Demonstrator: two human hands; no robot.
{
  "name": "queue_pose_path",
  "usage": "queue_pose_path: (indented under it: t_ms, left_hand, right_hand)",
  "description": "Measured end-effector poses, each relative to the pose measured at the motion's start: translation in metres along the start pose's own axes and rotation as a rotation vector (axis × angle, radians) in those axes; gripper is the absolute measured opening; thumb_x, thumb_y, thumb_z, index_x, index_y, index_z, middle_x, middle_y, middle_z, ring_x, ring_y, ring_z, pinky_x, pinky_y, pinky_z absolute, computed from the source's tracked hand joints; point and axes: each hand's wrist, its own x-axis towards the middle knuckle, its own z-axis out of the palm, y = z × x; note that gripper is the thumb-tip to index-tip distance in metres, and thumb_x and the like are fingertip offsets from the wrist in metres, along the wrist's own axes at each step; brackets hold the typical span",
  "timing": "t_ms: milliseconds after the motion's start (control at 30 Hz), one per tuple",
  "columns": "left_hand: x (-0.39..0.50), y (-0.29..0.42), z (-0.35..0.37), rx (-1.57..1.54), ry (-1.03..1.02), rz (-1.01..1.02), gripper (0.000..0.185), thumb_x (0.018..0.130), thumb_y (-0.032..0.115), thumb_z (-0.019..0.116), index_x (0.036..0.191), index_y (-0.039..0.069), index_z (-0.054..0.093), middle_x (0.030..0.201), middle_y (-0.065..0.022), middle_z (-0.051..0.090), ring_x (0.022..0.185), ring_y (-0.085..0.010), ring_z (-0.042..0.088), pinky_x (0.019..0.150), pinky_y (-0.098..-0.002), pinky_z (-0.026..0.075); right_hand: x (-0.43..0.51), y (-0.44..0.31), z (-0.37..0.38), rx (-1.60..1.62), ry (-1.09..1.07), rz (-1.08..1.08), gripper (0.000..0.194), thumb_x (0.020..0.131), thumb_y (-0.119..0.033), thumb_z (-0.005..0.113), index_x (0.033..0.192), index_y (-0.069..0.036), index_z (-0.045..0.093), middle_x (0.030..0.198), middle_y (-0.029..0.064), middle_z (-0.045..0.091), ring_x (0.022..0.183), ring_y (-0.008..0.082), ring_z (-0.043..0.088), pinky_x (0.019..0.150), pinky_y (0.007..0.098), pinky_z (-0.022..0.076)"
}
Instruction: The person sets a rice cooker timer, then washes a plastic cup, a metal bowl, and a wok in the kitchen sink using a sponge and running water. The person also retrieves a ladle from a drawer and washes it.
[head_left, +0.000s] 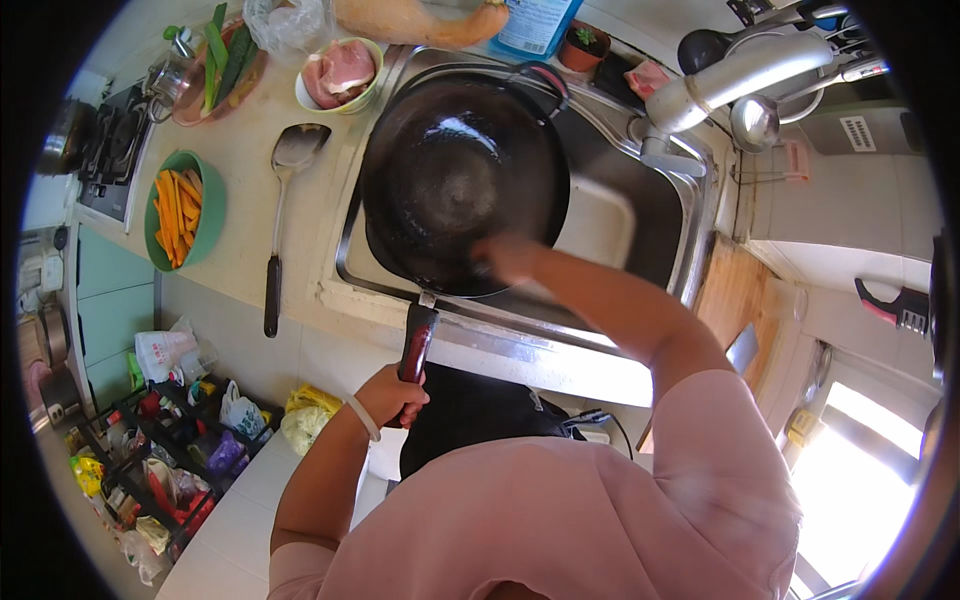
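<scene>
A dark wok (450, 135) lies over the left part of the stainless steel sink (600, 217), its inside wet and shiny. My left hand (390, 396) is wrapped around the wok's long dark red and black handle (418, 345), which points towards me. Down inside the near right side of the wok is my right hand (511, 259), blurred by motion. Whether its fingers hold anything is hidden. The wok's small loop handle (551, 79) is at the far rim. On the counter left of the wok lies a metal spatula (279, 195) with a black grip.
A green bowl of orange strips (177, 214) stands at the counter's left, near a gas stove (116, 142). Raw meat (341, 71) fills a bowl behind the spatula. A faucet pipe (739, 79) juts over the sink's right. A wooden board (724, 289) leans at right.
</scene>
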Motion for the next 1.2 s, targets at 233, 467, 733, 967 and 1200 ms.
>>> queue_pose_path:
  t_ms: [233,467,733,967,1200]
  left_hand:
    - [0.000,0.006,-0.002,0.082,0.018,-0.053,0.019,0.068,0.002,0.058,0.074,0.008,0.040,0.050,-0.0044,0.042,0.040,-0.0153,0.041,0.041,-0.0302,0.039]
    - [-0.001,0.004,-0.010,0.036,-0.041,-0.066,0.021,0.068,0.003,0.059,0.074,0.009,0.040,0.051,-0.0036,0.041,0.040,-0.0144,0.040,0.042,-0.0294,0.036]
    - [-0.001,0.009,-0.001,0.017,-0.053,-0.091,0.021,0.068,0.001,0.058,0.073,0.009,0.039,0.051,-0.0045,0.042,0.040,-0.0154,0.041,0.041,-0.0305,0.039]
    - [0.002,-0.007,-0.003,0.070,0.013,0.060,0.019,0.068,0.002,0.058,0.075,0.006,0.041,0.051,-0.0048,0.043,0.038,-0.0140,0.041,0.039,-0.0282,0.038]
    - [0.000,0.012,-0.011,0.010,-0.145,-0.100,0.020,0.070,0.003,0.057,0.075,0.009,0.038,0.052,-0.0048,0.042,0.041,-0.0167,0.042,0.042,-0.0324,0.038]
  right_hand:
    - [0.057,-0.053,-0.010,0.485,0.415,-0.060,0.027,0.080,-0.012,0.056,0.107,-0.009,0.059,0.104,0.0202,0.060,0.096,0.0361,0.058,0.081,0.0415,0.0463]
    - [-0.003,0.083,-0.047,-0.527,-0.108,0.370,0.038,0.079,-0.012,0.056,0.116,-0.017,0.059,0.116,0.0130,0.057,0.110,0.0326,0.053,0.092,0.0421,0.0439]
    - [0.081,0.014,-0.126,-0.365,0.661,0.099,0.031,0.083,-0.017,0.046,0.113,-0.015,0.053,0.118,0.0161,0.045,0.113,0.0325,0.046,0.093,0.0417,0.0422]
    - [-0.006,0.053,-0.080,-0.546,0.082,0.634,0.030,0.084,-0.019,0.050,0.106,-0.002,0.062,0.110,0.0147,0.060,0.105,0.0274,0.057,0.075,0.0438,0.0515]
    - [0.061,-0.007,-0.038,-0.061,0.365,0.095,0.027,0.083,-0.011,0.050,0.110,-0.011,0.055,0.115,0.0208,0.051,0.109,0.0390,0.049,0.092,0.0431,0.0428]
